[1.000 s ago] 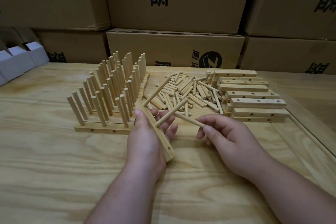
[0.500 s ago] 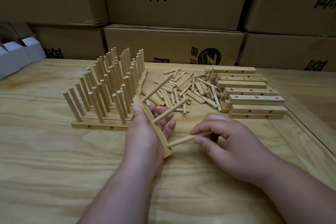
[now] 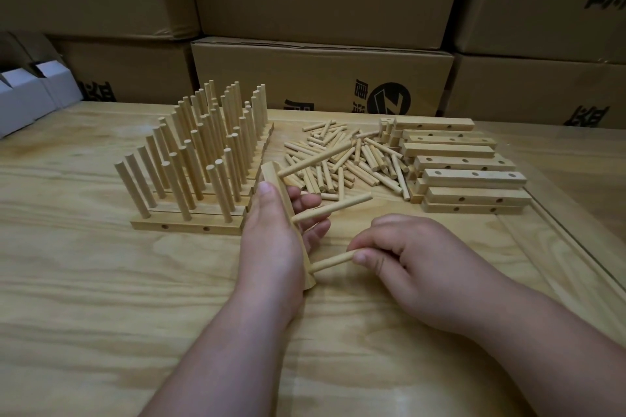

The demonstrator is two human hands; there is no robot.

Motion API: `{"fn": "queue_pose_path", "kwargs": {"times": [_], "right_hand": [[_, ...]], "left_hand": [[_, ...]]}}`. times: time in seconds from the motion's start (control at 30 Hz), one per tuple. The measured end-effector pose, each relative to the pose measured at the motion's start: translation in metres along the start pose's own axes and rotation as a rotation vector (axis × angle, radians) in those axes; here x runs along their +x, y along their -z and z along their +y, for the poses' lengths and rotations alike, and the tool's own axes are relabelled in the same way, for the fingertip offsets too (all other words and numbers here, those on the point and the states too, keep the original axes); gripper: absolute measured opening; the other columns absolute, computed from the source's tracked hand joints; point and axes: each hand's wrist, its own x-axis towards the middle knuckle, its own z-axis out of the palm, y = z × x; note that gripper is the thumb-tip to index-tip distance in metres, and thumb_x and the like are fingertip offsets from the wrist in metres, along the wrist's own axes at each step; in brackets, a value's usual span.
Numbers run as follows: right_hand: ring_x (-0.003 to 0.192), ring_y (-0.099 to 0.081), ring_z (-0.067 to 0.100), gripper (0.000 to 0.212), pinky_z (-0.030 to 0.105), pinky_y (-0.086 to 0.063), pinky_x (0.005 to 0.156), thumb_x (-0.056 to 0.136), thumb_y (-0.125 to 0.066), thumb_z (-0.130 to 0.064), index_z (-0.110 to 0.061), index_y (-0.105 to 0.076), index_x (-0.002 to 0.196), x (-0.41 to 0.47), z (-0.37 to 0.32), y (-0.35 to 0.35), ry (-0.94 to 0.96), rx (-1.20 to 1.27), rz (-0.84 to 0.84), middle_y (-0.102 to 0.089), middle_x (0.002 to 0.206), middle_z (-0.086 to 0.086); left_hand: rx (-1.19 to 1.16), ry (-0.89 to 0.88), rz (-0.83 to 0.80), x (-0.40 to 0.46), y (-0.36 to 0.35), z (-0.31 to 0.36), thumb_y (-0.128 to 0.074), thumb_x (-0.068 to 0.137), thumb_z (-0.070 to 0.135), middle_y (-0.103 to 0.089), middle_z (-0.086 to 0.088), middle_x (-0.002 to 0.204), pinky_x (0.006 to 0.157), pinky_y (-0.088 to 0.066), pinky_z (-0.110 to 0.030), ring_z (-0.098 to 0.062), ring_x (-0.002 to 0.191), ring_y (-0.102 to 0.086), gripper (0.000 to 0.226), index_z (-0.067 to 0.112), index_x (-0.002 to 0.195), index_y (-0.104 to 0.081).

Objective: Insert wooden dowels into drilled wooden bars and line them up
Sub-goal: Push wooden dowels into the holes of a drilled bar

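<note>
My left hand [image 3: 271, 240] grips a drilled wooden bar [image 3: 271, 173], tilted on its side above the table. Two dowels stick out of the bar to the right, an upper one [image 3: 315, 159] and a middle one [image 3: 333, 207]. My right hand [image 3: 410, 259] pinches a third dowel [image 3: 330, 262] whose left end sits at the bar's lowest hole. Behind the left hand stand several finished bars with upright dowels [image 3: 200, 159], lined up in rows. A heap of loose dowels [image 3: 349, 159] lies mid-table, and a stack of drilled bars [image 3: 467, 176] lies right of it.
Stacked cardboard boxes [image 3: 321, 78] form a wall along the table's far edge. Small white boxes [image 3: 30, 95] stand at the far left. A raised strip [image 3: 569, 237] runs along the wooden table [image 3: 101, 315] at the right.
My right hand brought the third dowel down from beside the middle dowel to the bar's lowest hole and pushed its end in. The left hand kept holding the bar.
</note>
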Motion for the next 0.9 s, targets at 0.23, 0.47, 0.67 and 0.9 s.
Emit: {"fn": "queue_pose_path", "kwargs": {"times": [0.23, 0.47, 0.67, 0.9], "right_hand": [[0.083, -0.060, -0.002, 0.018, 0.026, -0.051, 0.077, 0.096, -0.057, -0.043, -0.035, -0.072, 0.095, 0.000, 0.002, -0.002, -0.204, 0.089, -0.066, -0.068, 0.083, -0.017], [0.077, -0.062, -0.002, 0.013, 0.016, -0.047, 0.063, 0.093, -0.064, -0.043, -0.040, -0.073, 0.083, 0.003, 0.002, 0.000, -0.291, 0.199, -0.029, -0.069, 0.081, -0.021], [0.053, -0.052, 0.002, 0.011, 0.018, -0.045, 0.048, 0.088, -0.073, -0.032, -0.042, -0.072, 0.093, 0.005, 0.005, 0.004, -0.373, 0.482, 0.128, -0.060, 0.064, -0.011], [0.065, -0.056, 0.015, 0.012, 0.031, -0.053, 0.064, 0.095, -0.066, -0.021, -0.025, -0.077, 0.090, 0.010, 0.022, 0.020, -0.476, 0.786, 0.571, -0.067, 0.073, -0.002]], "left_hand": [[0.059, -0.051, -0.037, -0.003, -0.002, -0.003, -0.032, 0.107, 0.051, -0.076, -0.003, 0.081, 0.063, -0.061, -0.032, -0.023, 0.071, -0.074, 0.051, 0.013, 0.101, -0.066], [0.005, -0.042, -0.056, -0.005, -0.001, -0.002, -0.031, 0.107, 0.052, -0.077, -0.008, 0.086, 0.064, -0.060, -0.035, -0.030, 0.079, -0.076, 0.051, 0.014, 0.104, -0.065], [-0.036, -0.029, -0.114, -0.007, 0.001, 0.001, -0.031, 0.108, 0.047, -0.077, -0.011, 0.095, 0.075, -0.058, -0.043, -0.032, 0.091, -0.076, 0.037, 0.026, 0.116, -0.061], [0.156, -0.044, -0.239, -0.007, 0.004, -0.003, -0.054, 0.104, 0.026, -0.077, 0.008, 0.103, 0.079, -0.058, -0.032, -0.017, 0.104, -0.072, 0.020, 0.029, 0.116, -0.070]]}}
